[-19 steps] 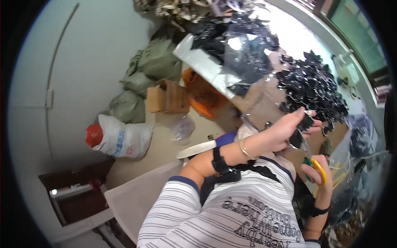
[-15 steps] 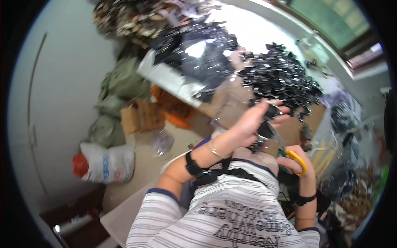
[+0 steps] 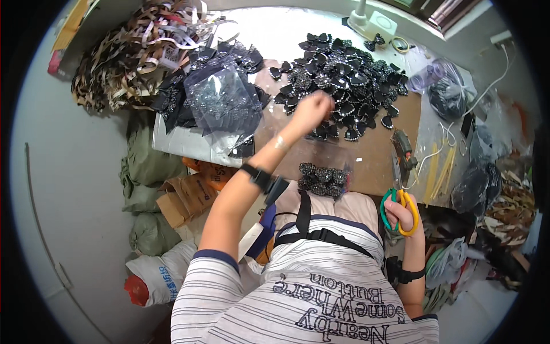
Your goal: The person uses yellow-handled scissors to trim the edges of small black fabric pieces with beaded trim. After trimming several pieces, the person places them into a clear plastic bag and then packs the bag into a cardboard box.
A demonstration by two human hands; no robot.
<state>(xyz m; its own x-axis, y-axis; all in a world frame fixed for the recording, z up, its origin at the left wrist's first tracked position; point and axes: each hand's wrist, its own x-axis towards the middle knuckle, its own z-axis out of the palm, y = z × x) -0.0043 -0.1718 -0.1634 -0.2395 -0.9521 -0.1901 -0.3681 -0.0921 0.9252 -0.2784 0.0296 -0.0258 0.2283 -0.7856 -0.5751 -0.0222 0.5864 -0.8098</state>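
My left hand [image 3: 312, 109], clenched, sits over the bow pile [image 3: 344, 74]'s 8 o'clock edge; right hand [image 3: 401, 215] grips scissors [image 3: 399, 198].

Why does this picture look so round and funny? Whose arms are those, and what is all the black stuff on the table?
The picture comes from a small camera worn on a person's head, looking down. Its wide lens bends everything into a circle. The arms belong to that person, in a striped shirt. The left hand reaches out over a big pile of small black sparkly bows on the brown table; it is blurred, so I cannot tell if it holds anything. The right hand grips scissors with green and yellow handles. A clear plastic bag of more black bows lies to the left, near a heap of tangled brown and white ribbons.
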